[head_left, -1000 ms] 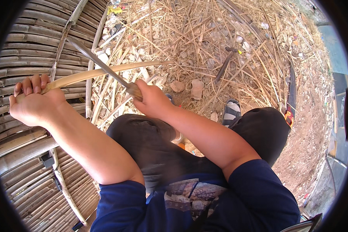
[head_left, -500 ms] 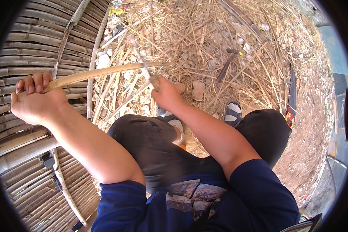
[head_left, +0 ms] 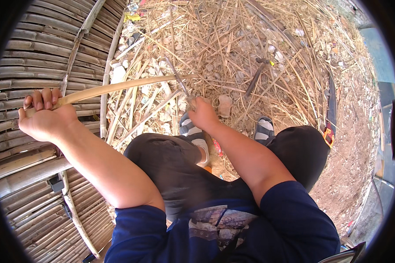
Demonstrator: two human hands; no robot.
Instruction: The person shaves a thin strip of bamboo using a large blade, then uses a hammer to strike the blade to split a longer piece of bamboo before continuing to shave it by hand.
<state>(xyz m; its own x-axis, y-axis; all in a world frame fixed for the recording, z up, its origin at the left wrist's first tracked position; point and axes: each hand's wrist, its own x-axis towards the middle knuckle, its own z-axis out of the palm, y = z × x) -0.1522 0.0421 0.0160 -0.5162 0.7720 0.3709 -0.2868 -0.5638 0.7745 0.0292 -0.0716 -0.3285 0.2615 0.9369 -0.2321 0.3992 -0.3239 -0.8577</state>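
My left hand [head_left: 46, 114] is wrapped round the near end of a long, pale bamboo strip [head_left: 114, 87]. The strip bows gently away to the right, above the littered ground. In my right hand [head_left: 202, 113] is the handle of a knife [head_left: 178, 77] with a thin, dark blade. The blade points up and to the left and crosses the strip close to its far tip. Whether its edge touches the strip I cannot tell.
A bamboo slat wall [head_left: 35, 57] rises on the left. Straw and split bamboo [head_left: 215, 39] cover the ground ahead. A hammer-like tool [head_left: 255, 78] lies there, and a handsaw [head_left: 330, 109] with a red and orange handle lies beside my right knee. My sandalled feet are in front.
My right hand and the knife have moved right along the strip, toward its tip. The left hand has shifted slightly right with the strip.
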